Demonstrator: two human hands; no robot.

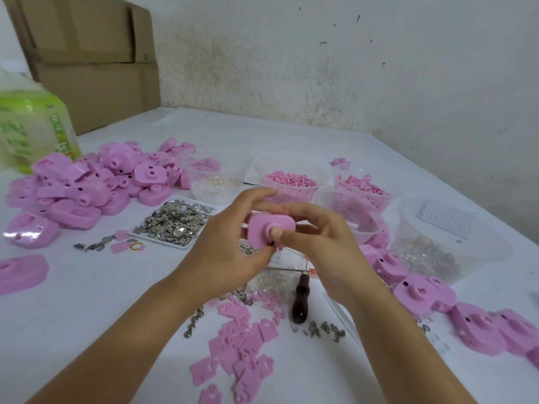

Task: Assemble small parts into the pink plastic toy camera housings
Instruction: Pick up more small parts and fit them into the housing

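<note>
Left hand (230,243): fingers curled round left edge of rounded pink plastic toy camera housing (262,225), raised between both hands.
Right hand (323,252): grips right edge, one fingertip pressing the lens barrel.
Advice: brace housing firmly; press squarely.
Hidden: the small part itself, under fingertip.
Below right hand: dark wooden-handled tool (300,298).
Far left of left hand: heap of loose pink shells (87,185), partly blurred.

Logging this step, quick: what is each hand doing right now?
Left hand: grips the pink camera housing.
Right hand: holds the same housing, thumb pressing on its front.
</note>
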